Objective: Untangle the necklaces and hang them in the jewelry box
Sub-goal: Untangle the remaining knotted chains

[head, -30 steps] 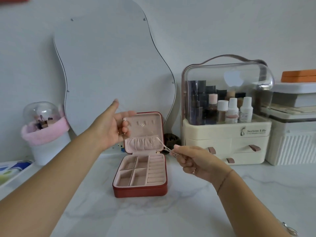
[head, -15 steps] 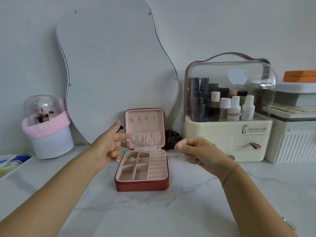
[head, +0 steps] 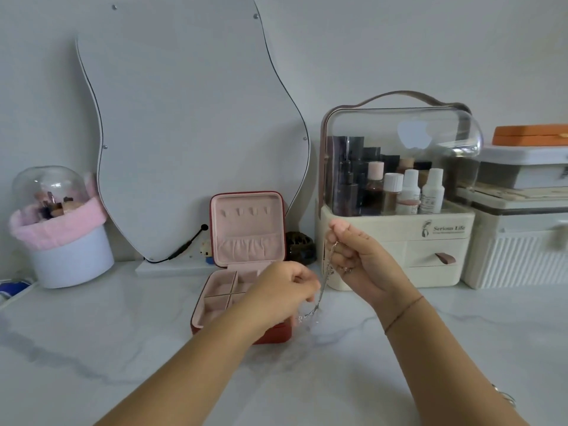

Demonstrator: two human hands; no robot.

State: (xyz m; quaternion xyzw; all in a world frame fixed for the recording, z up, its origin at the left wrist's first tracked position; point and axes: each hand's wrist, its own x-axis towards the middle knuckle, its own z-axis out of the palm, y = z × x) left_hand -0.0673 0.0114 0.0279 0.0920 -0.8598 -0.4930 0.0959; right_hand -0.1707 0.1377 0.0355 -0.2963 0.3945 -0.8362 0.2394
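The red jewelry box stands open on the marble counter, pink lined, its lid upright with small hooks and a gathered pocket. A thin silver necklace hangs to the right of the box. My right hand pinches its upper end in front of the cream organizer. My left hand is over the right part of the box tray, fingers closed on the chain lower down. The chain's tangled lower end dangles near the counter. My left hand hides part of the tray.
A wavy mirror leans on the wall behind the box, its cable beside the lid. A cream cosmetics organizer with bottles stands at right, white storage boxes beyond it. A pink-trimmed brush holder stands at left. A dark hair clip lies behind the box.
My left hand came down from the lid to the right of the tray and closed on the chain. My right hand rose, and the necklace now hangs from it beside the box.
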